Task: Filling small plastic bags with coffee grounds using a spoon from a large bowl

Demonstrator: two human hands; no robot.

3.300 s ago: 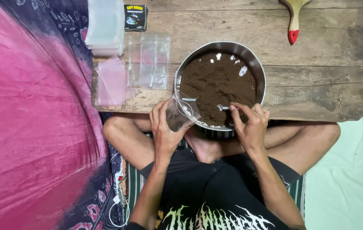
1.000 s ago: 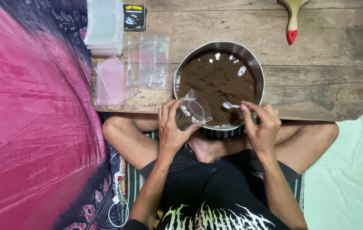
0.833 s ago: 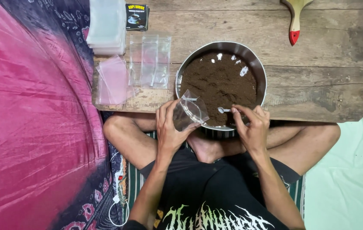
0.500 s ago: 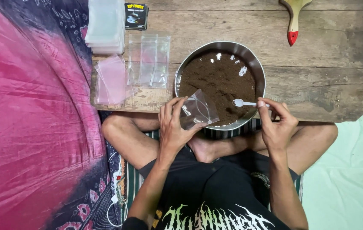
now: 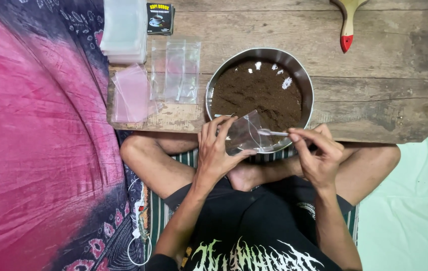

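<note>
Two hands work one small clear plastic pouch, held at the near edge of the tabletop, over the near rim of the round metal pan of dark brown powder. Left hand pinches the pouch from its left side, fingers spread to keep the mouth open toward the right. Right hand grips a small metal spoon by the handle; the spoon's long axis lies level, left to right, bowl end at the pouch mouth. Pouch sits between the hands, touching the left one, so the left is nearer. Whether powder is in the spoon, cannot tell.

Versus half a second ago: the spoon was out over the powder, apart from the pouch; now its tip is at the mouth, and the right hand has shifted left.

Outward: empty clear pouches lie flat toward the left edge, a pinkish few beside them, a stack and dark printed packet at the far-left corner. Red-tipped wooden handle at the far edge. Pink patterned cloth left of the tabletop.
</note>
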